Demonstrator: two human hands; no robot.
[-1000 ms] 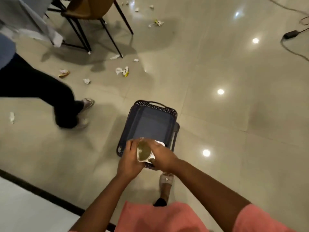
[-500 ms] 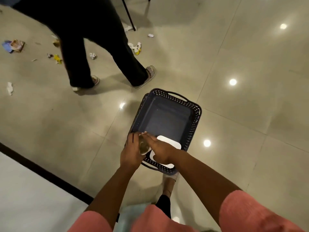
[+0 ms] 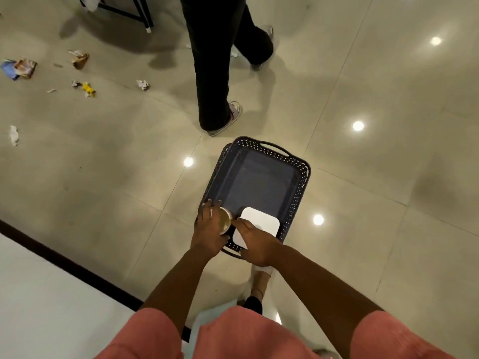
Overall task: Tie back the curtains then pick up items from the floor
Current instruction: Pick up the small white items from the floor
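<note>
A dark perforated basket (image 3: 298, 193) is below me over the tiled floor. A flat white rectangular item (image 3: 261, 220) lies in its near end. My left hand (image 3: 207, 229) grips a small paper cup (image 3: 225, 219) at the basket's near left corner. My right hand (image 3: 255, 239) reaches over the white item, and its fingertips pinch the cup's rim. Litter lies on the floor at upper left: a colourful wrapper (image 3: 19, 68), a brown scrap (image 3: 80, 58), a yellow piece (image 3: 88, 89), a crumpled white paper (image 3: 143, 84) and a white scrap (image 3: 13, 134).
Another person's legs (image 3: 215, 73) in dark trousers stand just beyond the basket. Black chair legs (image 3: 140, 14) are at the top left. A white surface with a dark edge (image 3: 39, 294) runs along the lower left. My own foot (image 3: 261, 278) shows under the basket.
The other person has walked from the left across to just beyond the basket. My hands have lowered the cup from above the rim into the basket's near left corner.
</note>
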